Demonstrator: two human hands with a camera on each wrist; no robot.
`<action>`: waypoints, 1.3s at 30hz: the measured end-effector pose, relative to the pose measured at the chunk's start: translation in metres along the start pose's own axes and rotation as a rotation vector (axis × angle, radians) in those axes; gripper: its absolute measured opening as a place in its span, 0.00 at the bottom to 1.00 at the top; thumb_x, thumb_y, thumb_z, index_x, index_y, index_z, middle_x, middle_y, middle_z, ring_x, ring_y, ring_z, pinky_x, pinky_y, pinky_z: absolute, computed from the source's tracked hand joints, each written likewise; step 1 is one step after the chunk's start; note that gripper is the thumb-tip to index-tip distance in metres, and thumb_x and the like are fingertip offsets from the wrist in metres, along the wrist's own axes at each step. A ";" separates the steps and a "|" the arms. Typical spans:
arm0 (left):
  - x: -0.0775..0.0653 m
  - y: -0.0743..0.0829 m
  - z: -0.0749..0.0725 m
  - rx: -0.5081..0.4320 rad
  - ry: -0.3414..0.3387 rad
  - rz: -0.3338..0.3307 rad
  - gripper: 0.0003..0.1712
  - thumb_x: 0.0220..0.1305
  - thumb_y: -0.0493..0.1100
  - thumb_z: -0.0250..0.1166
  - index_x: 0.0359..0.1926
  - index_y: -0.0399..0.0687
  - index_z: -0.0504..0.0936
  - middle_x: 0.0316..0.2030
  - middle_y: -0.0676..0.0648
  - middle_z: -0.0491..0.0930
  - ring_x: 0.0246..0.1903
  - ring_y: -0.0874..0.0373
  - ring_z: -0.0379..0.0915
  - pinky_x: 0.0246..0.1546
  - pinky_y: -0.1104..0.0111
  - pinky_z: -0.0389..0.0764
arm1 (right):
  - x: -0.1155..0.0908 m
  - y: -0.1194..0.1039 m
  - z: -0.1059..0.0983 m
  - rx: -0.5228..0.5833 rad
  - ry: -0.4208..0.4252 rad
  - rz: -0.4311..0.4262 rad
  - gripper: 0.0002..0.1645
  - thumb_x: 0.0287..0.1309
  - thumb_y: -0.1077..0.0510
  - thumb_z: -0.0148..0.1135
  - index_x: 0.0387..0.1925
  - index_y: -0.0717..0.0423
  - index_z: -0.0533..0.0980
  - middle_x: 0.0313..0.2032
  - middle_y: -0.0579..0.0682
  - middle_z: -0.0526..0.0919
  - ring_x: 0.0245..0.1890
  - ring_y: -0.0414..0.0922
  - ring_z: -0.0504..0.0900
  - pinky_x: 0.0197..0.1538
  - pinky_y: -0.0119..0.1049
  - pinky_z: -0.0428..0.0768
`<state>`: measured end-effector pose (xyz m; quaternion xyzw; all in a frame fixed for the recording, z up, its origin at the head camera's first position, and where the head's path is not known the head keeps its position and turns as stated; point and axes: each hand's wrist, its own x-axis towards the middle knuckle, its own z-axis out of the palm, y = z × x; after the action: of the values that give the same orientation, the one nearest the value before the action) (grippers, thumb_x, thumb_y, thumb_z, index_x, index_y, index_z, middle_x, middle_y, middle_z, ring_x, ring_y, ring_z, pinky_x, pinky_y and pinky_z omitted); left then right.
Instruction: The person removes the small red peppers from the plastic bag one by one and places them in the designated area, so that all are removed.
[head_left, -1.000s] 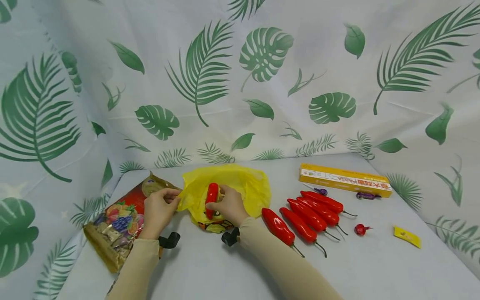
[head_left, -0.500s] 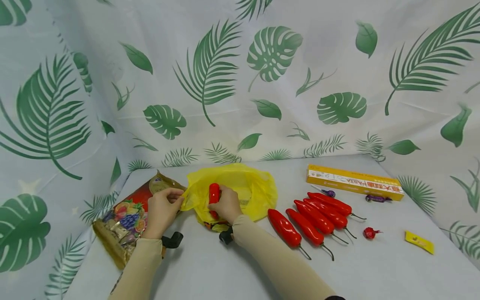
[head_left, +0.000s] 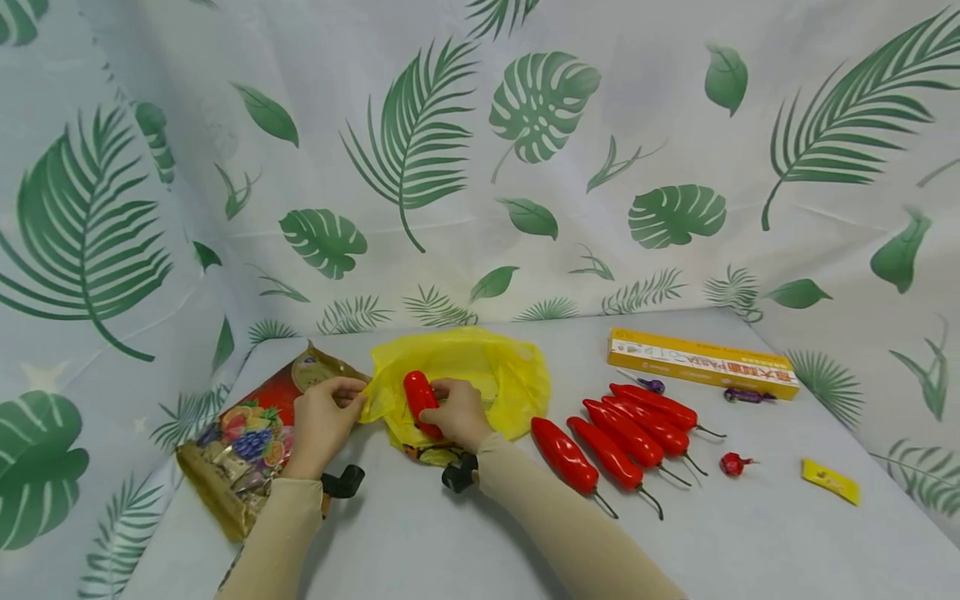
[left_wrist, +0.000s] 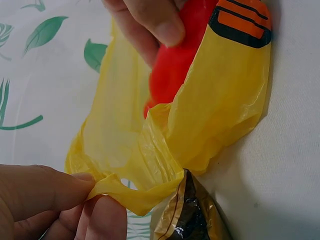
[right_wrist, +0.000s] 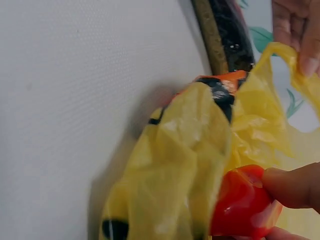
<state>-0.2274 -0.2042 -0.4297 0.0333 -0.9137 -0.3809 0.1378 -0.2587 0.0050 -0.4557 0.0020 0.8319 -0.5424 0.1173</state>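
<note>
My left hand point(head_left: 324, 421) pinches the rim of a thin yellow plastic bag point(head_left: 517, 371) between thumb and fingers, pulling that edge out to the left. In the left wrist view the pinched bag edge point(left_wrist: 117, 192) is stretched into a fold. My right hand point(head_left: 463, 412) grips a red chili pepper point(head_left: 417, 393) inside the bag's mouth, its thumb lying across the side. The pepper leans with its upper end to the left; its lower end is partly hidden by the hand. Right wrist view: the thumb point(right_wrist: 292, 186) presses the glossy red pepper point(right_wrist: 245, 202) behind the bag's near wall.
Several red chili peppers point(head_left: 566, 457) lie in a row right of the bag. Beyond them are a long yellow pasta box point(head_left: 701, 363), two purple-wrapped pieces point(head_left: 748, 396), a red-wrapped candy point(head_left: 735, 464) and a yellow packet point(head_left: 830, 481). A red-and-gold fruit-print bag point(head_left: 258, 417) lies at left.
The chili pepper in my right hand has tilted, its upper end swinging left. My left hand keeps its pinch on the bag rim. The head view has shifted slightly.
</note>
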 end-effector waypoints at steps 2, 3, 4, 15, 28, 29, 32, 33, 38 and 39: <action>0.000 0.000 0.000 0.001 0.002 0.006 0.09 0.67 0.40 0.70 0.45 0.44 0.90 0.38 0.42 0.89 0.35 0.51 0.84 0.33 0.70 0.80 | -0.004 0.000 -0.005 0.013 -0.002 -0.002 0.36 0.59 0.61 0.74 0.69 0.58 0.74 0.59 0.56 0.83 0.54 0.51 0.82 0.59 0.49 0.86; 0.000 0.000 0.000 0.002 0.004 0.009 0.09 0.67 0.40 0.70 0.45 0.44 0.90 0.38 0.42 0.89 0.35 0.52 0.84 0.33 0.71 0.80 | -0.006 0.001 -0.008 0.014 -0.001 -0.010 0.36 0.59 0.61 0.74 0.68 0.57 0.75 0.58 0.55 0.83 0.53 0.51 0.83 0.58 0.49 0.86; 0.000 0.000 0.000 0.003 0.005 0.011 0.09 0.67 0.41 0.70 0.45 0.44 0.90 0.38 0.42 0.90 0.35 0.51 0.84 0.33 0.71 0.80 | -0.008 0.002 -0.011 0.014 -0.002 -0.014 0.36 0.59 0.60 0.74 0.68 0.57 0.75 0.58 0.55 0.83 0.53 0.51 0.83 0.58 0.49 0.86; -0.001 0.002 0.002 0.001 0.010 0.020 0.09 0.66 0.40 0.71 0.45 0.44 0.90 0.37 0.42 0.90 0.34 0.52 0.84 0.30 0.72 0.80 | -0.034 0.014 -0.042 0.011 -0.030 -0.065 0.35 0.57 0.58 0.76 0.67 0.52 0.77 0.57 0.52 0.85 0.49 0.48 0.82 0.50 0.43 0.89; -0.002 0.007 0.004 -0.001 0.013 0.021 0.08 0.66 0.40 0.71 0.45 0.44 0.90 0.36 0.42 0.90 0.34 0.52 0.83 0.30 0.72 0.78 | -0.079 0.041 -0.086 -0.309 -0.081 -0.163 0.36 0.54 0.59 0.78 0.65 0.58 0.78 0.52 0.53 0.88 0.46 0.46 0.85 0.47 0.43 0.89; -0.003 0.007 0.004 -0.003 0.015 0.023 0.08 0.66 0.40 0.71 0.44 0.44 0.90 0.36 0.42 0.89 0.33 0.52 0.83 0.30 0.72 0.78 | -0.083 0.043 -0.089 -0.328 -0.076 -0.171 0.36 0.54 0.59 0.78 0.65 0.59 0.78 0.52 0.53 0.88 0.46 0.46 0.85 0.48 0.43 0.89; -0.003 0.008 0.006 -0.010 0.017 0.032 0.08 0.65 0.39 0.71 0.44 0.43 0.90 0.36 0.41 0.89 0.34 0.51 0.82 0.29 0.73 0.78 | -0.093 0.046 -0.097 -0.372 -0.054 -0.178 0.36 0.53 0.58 0.79 0.64 0.58 0.79 0.51 0.52 0.88 0.44 0.44 0.86 0.48 0.43 0.89; -0.003 0.009 0.006 -0.011 0.017 0.033 0.08 0.65 0.39 0.71 0.44 0.43 0.90 0.36 0.41 0.89 0.34 0.51 0.82 0.29 0.74 0.78 | -0.097 0.047 -0.100 -0.386 -0.047 -0.181 0.36 0.52 0.58 0.79 0.64 0.58 0.79 0.50 0.52 0.89 0.44 0.44 0.86 0.47 0.43 0.89; -0.003 0.010 0.009 -0.012 0.020 0.035 0.08 0.65 0.39 0.71 0.44 0.42 0.90 0.37 0.41 0.89 0.34 0.51 0.83 0.30 0.74 0.78 | -0.111 0.053 -0.111 -0.451 -0.012 -0.165 0.37 0.51 0.59 0.81 0.63 0.60 0.79 0.51 0.53 0.89 0.44 0.44 0.85 0.50 0.47 0.89; -0.003 0.010 0.009 -0.013 0.021 0.034 0.08 0.65 0.39 0.71 0.44 0.43 0.90 0.37 0.41 0.89 0.35 0.51 0.83 0.29 0.74 0.78 | -0.114 0.054 -0.112 -0.465 -0.006 -0.167 0.37 0.50 0.59 0.81 0.63 0.60 0.79 0.52 0.54 0.88 0.45 0.45 0.85 0.51 0.48 0.88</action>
<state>-0.2266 -0.1904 -0.4292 0.0211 -0.9102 -0.3840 0.1541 -0.1626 0.1428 -0.4389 -0.0955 0.9312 -0.3443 0.0718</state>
